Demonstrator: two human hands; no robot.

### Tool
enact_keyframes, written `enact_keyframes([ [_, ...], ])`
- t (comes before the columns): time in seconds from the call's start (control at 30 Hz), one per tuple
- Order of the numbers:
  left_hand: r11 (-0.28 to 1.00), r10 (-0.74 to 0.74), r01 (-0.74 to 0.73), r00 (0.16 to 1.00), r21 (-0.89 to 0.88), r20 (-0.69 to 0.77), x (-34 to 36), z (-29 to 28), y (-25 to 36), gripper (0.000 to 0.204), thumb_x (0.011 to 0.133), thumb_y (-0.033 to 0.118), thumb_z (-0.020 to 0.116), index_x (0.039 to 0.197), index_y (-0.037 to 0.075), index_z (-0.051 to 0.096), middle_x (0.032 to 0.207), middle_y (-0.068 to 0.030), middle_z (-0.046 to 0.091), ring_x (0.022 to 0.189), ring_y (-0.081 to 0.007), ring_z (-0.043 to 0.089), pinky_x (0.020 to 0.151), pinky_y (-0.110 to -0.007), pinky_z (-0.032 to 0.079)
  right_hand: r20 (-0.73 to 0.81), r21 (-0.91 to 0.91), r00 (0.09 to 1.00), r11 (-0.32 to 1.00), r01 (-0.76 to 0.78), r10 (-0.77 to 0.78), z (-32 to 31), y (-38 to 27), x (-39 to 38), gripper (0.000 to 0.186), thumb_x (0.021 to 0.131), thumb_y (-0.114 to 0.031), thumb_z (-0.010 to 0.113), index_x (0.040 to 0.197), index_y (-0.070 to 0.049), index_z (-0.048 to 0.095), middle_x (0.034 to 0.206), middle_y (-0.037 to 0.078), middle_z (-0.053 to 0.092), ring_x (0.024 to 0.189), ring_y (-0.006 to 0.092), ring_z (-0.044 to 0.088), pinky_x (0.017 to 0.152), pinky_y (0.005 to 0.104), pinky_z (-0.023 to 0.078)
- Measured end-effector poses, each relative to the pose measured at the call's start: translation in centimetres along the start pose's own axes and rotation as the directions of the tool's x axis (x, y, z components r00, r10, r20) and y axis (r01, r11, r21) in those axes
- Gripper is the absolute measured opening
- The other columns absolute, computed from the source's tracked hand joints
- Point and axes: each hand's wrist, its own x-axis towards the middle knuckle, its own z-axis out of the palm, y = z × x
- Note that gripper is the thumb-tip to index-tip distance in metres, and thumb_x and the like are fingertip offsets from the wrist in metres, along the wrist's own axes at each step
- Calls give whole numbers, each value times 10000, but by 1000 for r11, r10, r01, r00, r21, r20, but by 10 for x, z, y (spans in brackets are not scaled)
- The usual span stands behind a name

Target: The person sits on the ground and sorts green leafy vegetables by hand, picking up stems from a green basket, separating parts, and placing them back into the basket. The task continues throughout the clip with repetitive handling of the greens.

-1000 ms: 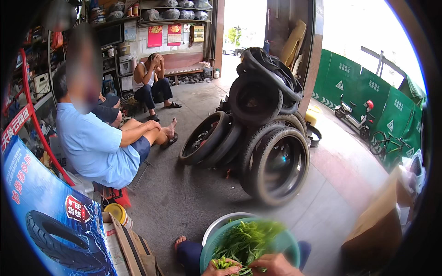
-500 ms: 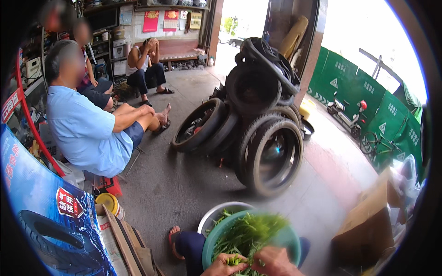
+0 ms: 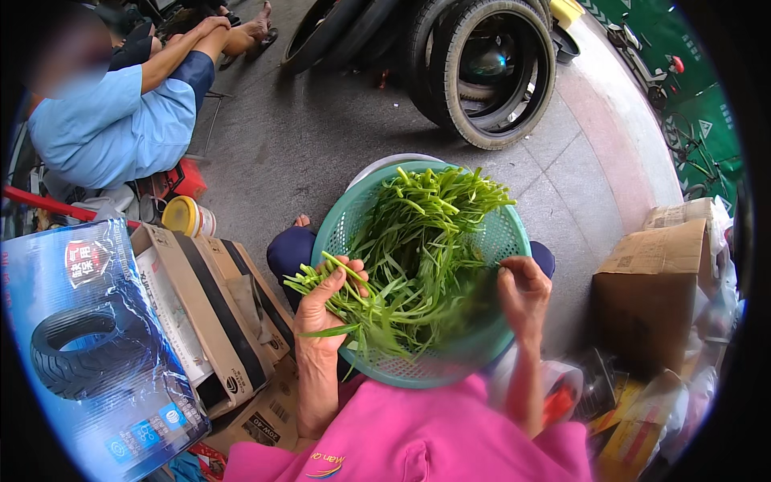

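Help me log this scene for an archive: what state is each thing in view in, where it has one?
Green basket, upright, partly filled
Greens, loosely heaped in the basket
Pale basin, mostly hidden beyond the basket
Left hand, closed around green stems
Right hand, curled near the basket's right rim; grip unclear
Front tyre, standing on its tread
Yellow-topped tub, lidded

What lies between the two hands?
In the head view, leafy greens in the green basket lie between the left hand and the right hand.
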Motion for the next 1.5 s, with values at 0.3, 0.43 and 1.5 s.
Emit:
enact_keyframes([
  [0.3,996,56,-50,996,72,-73,15,6,-10,160,926,69,663,1085,61,679,1160,-119,681,1088,-257,643,847,-392,581,142,-217,987,970,105,-75,2,17,-5,189,818,-15,666,1004,-30,701,840,112,660,646,271,645,605,353,508],
  [0.43,997,69,-65,995,49,-75,16,13,-11,127,924,78,671,1049,68,686,1162,-143,693,1106,-265,646,946,-416,541,223,-359,975,929,93,-12,1,15,-9,193,806,-44,692,998,-31,709,957,122,696,820,313,689,732,392,542],
  [1.5,643,258,-366,931,673,259,-18,51,-19,578,865,262,797,1314,-18,565,1351,-156,566,1248,-239,539,983,-346,468,-96,293,983,939,179,-157,-37,-17,126,265,910,-43,588,1169,11,594,897,48,636,759,81,566,680,256,485],
])
